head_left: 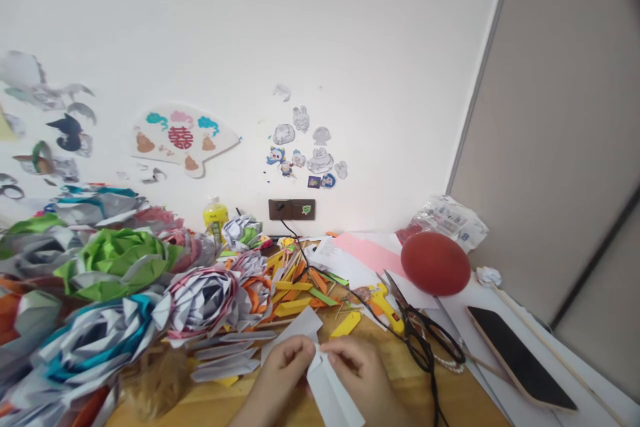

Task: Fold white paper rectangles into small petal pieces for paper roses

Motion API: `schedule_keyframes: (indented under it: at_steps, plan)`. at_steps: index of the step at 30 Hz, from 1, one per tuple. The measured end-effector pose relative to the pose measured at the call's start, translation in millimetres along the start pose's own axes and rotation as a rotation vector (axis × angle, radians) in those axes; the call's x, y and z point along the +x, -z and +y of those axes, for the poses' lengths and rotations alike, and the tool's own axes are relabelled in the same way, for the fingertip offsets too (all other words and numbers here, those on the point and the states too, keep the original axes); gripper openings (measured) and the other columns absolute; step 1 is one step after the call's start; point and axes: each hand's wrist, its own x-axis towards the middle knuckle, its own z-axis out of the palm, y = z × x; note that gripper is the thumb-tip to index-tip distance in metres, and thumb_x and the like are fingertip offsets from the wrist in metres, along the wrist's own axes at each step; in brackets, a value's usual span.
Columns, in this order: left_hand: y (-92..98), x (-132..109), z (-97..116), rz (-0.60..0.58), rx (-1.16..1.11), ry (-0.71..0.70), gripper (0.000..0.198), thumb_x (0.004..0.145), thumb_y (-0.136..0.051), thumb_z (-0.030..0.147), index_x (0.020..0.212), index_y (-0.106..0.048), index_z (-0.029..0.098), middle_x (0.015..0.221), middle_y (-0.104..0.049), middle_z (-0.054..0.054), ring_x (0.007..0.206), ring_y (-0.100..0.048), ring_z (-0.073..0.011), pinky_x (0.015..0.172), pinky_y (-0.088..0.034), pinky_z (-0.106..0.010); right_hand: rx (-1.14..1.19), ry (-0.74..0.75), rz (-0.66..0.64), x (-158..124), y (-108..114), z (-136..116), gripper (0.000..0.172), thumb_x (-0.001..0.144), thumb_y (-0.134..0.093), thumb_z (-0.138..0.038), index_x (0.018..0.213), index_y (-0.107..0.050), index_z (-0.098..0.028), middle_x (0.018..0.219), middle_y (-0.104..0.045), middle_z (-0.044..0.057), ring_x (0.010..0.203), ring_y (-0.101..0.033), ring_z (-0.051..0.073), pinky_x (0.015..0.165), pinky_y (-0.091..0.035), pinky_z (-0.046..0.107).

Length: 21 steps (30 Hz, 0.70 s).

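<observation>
Both hands pinch white folded paper between them at bottom centre: left hand grips its upper left edge, right hand its top right. Paper runs down-right from fingertips. Folded strips lie just left, scissors right, on wooden table.

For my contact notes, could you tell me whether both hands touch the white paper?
Touching. The head view shows the left hand and right hand pinching the white paper between them.
</observation>
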Motion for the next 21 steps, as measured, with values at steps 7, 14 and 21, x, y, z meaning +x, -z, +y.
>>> schedule_keyframes:
  at_steps: [7, 14, 21]
  plan:
    - [-1.8, -3.3, 3.6, -0.045, 0.085, -0.003, 0.039, 0.063, -0.065, 0.051, 0.061, -0.054, 0.013, 0.046, -0.048, 0.005, 0.043, -0.043, -0.0074, 0.046, -0.032, -0.019, 0.091, -0.098, 0.004, -1.2, -0.6, 7.0, 0.016, 0.076, -0.052, -0.026, 0.076, -0.065, -0.016, 0.070, -0.064, 0.006, 0.064, -0.059, 0.017, 0.057, -0.045, 0.025]
    - [-1.3, -3.4, 3.9, -0.007, 0.186, -0.015, 0.038, 0.064, -0.063, 0.051, 0.060, -0.051, 0.015, 0.048, -0.047, 0.005, 0.047, -0.042, -0.0086, 0.048, -0.031, -0.019, 0.310, -0.305, -0.067, 2.5, -1.4, 8.3, 0.013, 0.073, -0.055, -0.028, 0.077, -0.055, -0.016, 0.068, -0.058, 0.002, 0.061, -0.056, 0.015, 0.054, -0.042, 0.023]
    - [-5.4, -7.7, 13.1, 0.006, 0.314, -0.018, 0.036, 0.066, -0.060, 0.048, 0.059, -0.050, 0.014, 0.052, -0.043, 0.005, 0.051, -0.038, -0.0089, 0.049, -0.028, -0.019, 0.206, -0.340, -0.062, 3.1, 3.1, -0.8, 0.010, 0.070, -0.053, -0.024, 0.068, -0.055, -0.014, 0.060, -0.054, 0.000, 0.056, -0.051, 0.013, 0.052, -0.038, 0.022]
